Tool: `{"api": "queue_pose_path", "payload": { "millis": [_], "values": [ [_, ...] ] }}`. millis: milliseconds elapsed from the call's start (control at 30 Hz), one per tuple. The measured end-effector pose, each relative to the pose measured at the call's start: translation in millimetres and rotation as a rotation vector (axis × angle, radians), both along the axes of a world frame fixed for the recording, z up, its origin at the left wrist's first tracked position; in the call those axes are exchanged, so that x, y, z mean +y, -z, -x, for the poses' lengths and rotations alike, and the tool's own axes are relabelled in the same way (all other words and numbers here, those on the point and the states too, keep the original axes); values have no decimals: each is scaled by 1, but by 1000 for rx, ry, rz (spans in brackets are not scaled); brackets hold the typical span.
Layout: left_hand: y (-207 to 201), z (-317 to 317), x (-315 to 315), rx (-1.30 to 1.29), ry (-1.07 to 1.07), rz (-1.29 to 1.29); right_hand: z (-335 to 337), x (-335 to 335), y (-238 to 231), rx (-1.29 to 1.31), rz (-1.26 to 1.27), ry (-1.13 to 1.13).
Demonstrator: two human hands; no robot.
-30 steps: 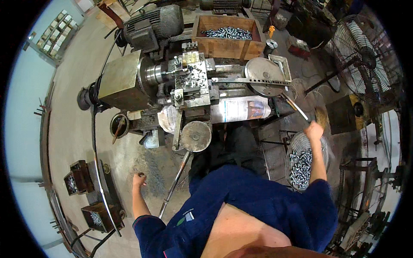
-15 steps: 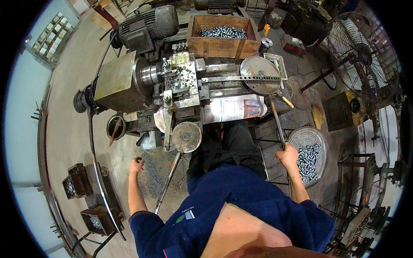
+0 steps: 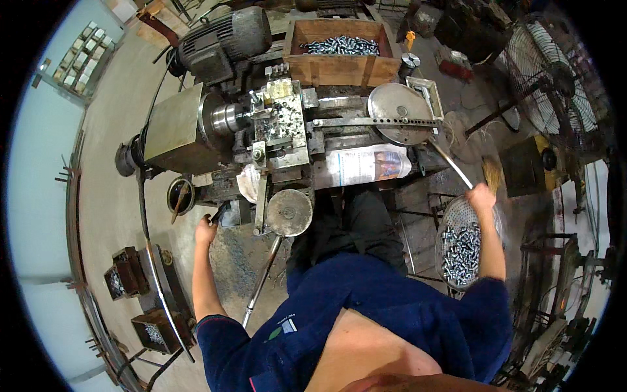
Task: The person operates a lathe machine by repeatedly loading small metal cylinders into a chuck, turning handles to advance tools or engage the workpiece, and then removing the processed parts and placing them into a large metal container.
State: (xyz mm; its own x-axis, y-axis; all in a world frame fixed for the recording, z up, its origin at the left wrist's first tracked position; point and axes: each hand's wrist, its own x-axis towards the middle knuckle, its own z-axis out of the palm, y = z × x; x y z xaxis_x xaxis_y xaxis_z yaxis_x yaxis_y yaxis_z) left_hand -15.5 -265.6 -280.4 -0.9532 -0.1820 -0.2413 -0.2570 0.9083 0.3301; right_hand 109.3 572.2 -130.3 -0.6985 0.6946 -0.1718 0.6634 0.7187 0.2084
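My right hand (image 3: pixel 481 198) is wrapped round the end of a steel lever (image 3: pixel 452 163), which slants up from it to a round metal disc (image 3: pixel 400 112) on the right of a small lathe. My left hand (image 3: pixel 206 230) is raised at the lathe's lower left with its fingers curled. Something small and dark shows at its fingertips, beside a black handle-like piece over a small tray (image 3: pixel 236 214); what the fingers hold is unclear. Metal chips lie on the cross slide (image 3: pixel 282 124), facing the chuck (image 3: pixel 225 119). A second disc (image 3: pixel 289 213) carries another lever (image 3: pixel 262 284).
A wooden box (image 3: pixel 339 68) of small metal parts stands behind the lathe. More parts fill a mesh basket (image 3: pixel 445 277) below my right forearm. A floor fan (image 3: pixel 552 85) is at far right, a dark pot (image 3: pixel 179 195) with a stick at left, parts boxes (image 3: pixel 157 330) lower left.
My right hand has swung the lever outward to the right and away from my body. My left hand has risen toward the tray by the lathe.
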Motion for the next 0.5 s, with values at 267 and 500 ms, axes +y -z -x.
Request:
{"api": "queue_pose_path", "payload": {
  "millis": [267,500],
  "values": [
    [35,13,59,-13,-149,265,79,50,10,23,-220,75],
    [24,15,47,-69,172,328,74,48,8,-25,-222,12]
  ]
}}
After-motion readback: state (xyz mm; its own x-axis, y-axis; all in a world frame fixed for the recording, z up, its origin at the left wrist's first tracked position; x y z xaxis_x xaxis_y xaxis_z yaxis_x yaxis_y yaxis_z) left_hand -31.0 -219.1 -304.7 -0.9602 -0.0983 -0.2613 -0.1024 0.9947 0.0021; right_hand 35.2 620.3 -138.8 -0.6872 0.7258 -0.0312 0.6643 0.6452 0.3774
